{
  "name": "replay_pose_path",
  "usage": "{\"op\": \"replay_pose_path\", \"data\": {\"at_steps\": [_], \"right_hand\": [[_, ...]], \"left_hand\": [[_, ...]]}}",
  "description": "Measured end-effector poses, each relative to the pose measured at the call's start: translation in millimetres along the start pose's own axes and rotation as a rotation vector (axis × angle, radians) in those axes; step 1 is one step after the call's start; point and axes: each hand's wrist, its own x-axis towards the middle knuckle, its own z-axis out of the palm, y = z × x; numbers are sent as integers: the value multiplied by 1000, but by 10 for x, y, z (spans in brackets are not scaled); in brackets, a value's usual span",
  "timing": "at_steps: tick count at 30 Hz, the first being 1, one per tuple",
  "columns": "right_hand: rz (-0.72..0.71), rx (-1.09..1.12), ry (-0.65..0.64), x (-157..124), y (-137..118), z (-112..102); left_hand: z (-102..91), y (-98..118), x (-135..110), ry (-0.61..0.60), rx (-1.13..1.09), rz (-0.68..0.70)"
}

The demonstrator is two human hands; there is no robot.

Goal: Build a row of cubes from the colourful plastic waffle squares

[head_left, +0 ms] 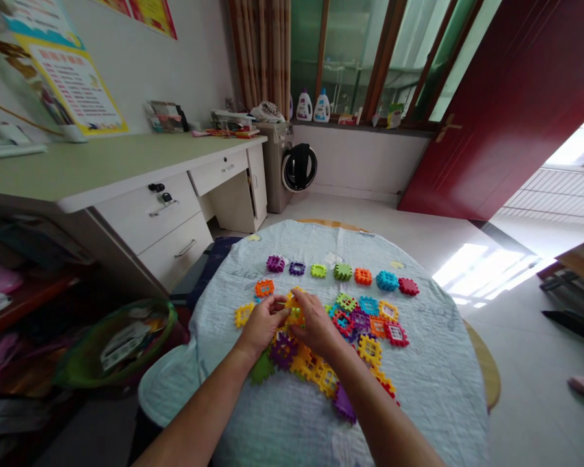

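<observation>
My left hand (263, 324) and my right hand (317, 323) meet over a heap of notched plastic interlocking blocks on the round table. Between their fingertips is a yellow interlocking block (292, 301), partly covered by the fingers. Both hands are closed at it. Under and in front of them lie a purple gear-shaped block (283, 351), a green block (261, 368) and several yellow ones. To the left, an orange block (265, 288) and a yellow frame block (244, 314) lie apart. Mixed colours, including a red frame block (396, 334), spread to the right.
Along the far side runs a row with a purple stack (275, 263), a green stack (342, 271), a blue stack (387, 280) and a red stack (409, 287). A pale blue cloth (433, 383) covers the table. A green basket (111, 376) stands at left, below a desk (141, 159).
</observation>
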Motion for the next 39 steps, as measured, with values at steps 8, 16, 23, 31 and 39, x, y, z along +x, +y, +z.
{"op": "replay_pose_path", "data": {"at_steps": [8,16,23,31,39], "right_hand": [[71,5,-15,-70,12,-5],[48,10,-48,-171,-21,-100],[42,-12,-109,-237,-19,-154],[124,97,-52,-319,-12,-152],[236,189,18,-293,2,-81]], "left_hand": [[-9,-24,-60,-7,-74,37],[-46,101,-238,-116,536,382],[40,246,-330,-180,1087,549],[147,175,-273,-241,1142,561],[149,126,-285,-177,1202,583]]}}
